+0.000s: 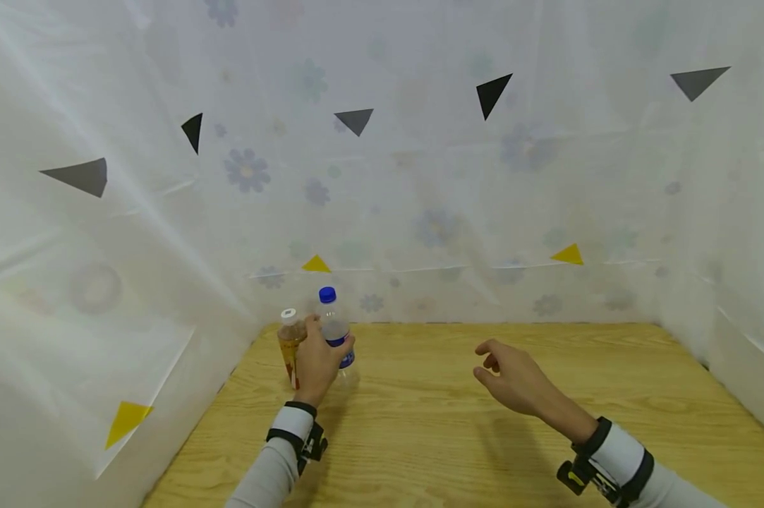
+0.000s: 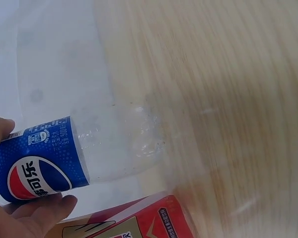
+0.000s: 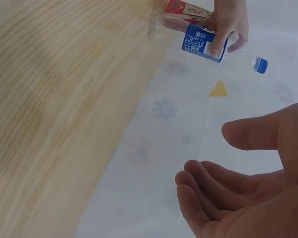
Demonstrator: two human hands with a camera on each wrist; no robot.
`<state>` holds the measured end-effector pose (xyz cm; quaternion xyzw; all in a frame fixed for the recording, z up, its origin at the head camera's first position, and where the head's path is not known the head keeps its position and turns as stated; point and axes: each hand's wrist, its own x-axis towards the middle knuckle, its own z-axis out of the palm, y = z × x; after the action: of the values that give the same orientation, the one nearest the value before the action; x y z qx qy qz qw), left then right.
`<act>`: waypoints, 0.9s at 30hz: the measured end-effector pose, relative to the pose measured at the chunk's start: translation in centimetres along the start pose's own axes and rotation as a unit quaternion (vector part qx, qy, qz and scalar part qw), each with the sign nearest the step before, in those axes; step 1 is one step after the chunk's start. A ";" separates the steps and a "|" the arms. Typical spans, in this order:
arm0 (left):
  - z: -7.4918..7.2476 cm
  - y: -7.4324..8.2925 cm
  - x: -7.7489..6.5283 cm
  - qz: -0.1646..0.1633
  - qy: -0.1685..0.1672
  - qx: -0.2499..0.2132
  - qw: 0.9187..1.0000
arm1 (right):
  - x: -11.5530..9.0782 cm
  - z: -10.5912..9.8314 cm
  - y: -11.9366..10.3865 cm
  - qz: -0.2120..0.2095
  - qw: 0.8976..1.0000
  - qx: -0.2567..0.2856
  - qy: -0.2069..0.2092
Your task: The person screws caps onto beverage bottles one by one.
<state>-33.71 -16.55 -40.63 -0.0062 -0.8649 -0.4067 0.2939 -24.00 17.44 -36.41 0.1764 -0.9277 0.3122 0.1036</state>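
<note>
At the left of the table in the head view, my left hand grips a clear plastic bottle with a blue cap and a blue Pepsi label. Thumb and fingers lie on either side of that label, and the bottle looks empty. Just left of it is a second bottle with a white cap and a yellow-brown label; its red label base appears low in the left wrist view. My right hand hovers over the table's right half, fingers loosely curled, holding nothing.
The wood-grain table ends at the back against a whitish flowered plastic sheet, which also rises at both sides. Black, grey and yellow triangles are stuck on the sheet. Each wrist wears a strapped camera.
</note>
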 end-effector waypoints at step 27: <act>-2.9 3.9 3.9 0.037 0.037 -0.029 0.998 | -0.2 0.3 0.5 0.021 1.000 0.008 -0.016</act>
<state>-34.49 -16.88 -34.46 -0.0316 -0.8404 -0.4207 0.3401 -24.02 17.67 -36.99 0.1626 -0.9302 0.3190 0.0809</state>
